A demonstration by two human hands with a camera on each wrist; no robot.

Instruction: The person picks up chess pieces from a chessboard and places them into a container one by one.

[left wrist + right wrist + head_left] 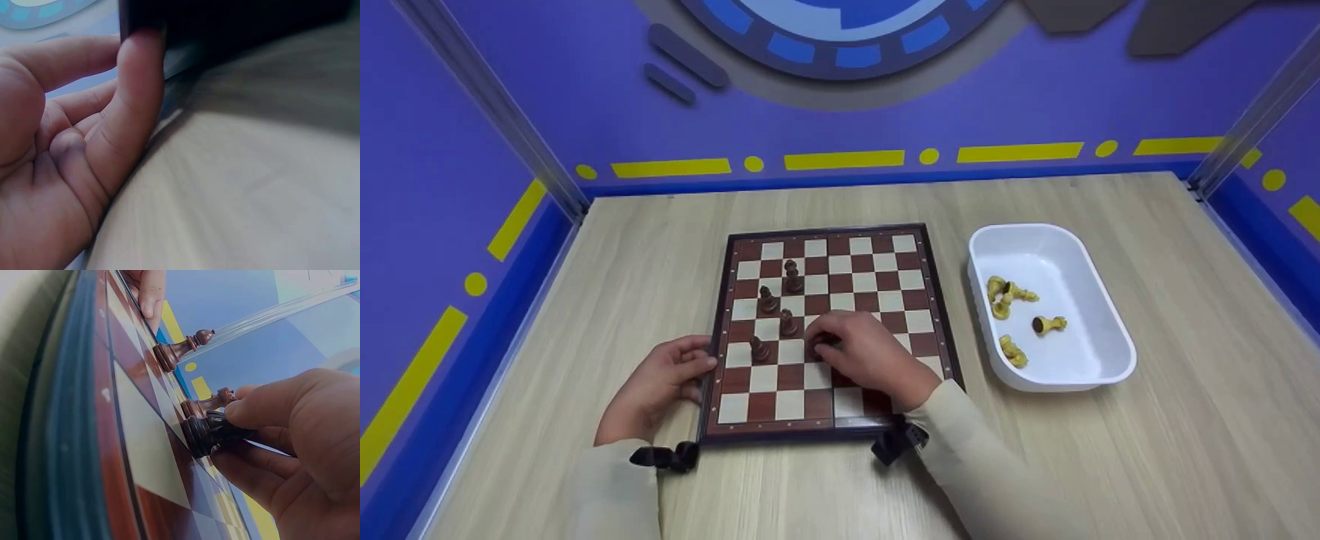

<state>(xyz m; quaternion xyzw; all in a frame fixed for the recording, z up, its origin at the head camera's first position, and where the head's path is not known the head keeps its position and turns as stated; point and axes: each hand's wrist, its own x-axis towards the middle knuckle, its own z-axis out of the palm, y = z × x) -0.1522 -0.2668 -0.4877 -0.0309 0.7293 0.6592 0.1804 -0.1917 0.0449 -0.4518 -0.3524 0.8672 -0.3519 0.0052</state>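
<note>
The checkered chessboard (790,406) lies on the table, several dark brown chess pieces (788,323) standing on its left half. My right hand (864,352) pinches a dark chess piece (202,436) between thumb and fingers, its round base right at the board's surface; its top is hidden in the hand. A brown bishop (194,346) stands upright nearby in the right wrist view. My left hand (664,375) rests at the board's left edge. In the left wrist view, that hand's fingertips touch the dark side of the board.
A white plastic tub (1072,262) stands right of the board, with several pale yellow chess pieces (1050,325) lying in it. Blue panels (840,135) with yellow marks wall in the wooden table (652,247) at the back and sides.
</note>
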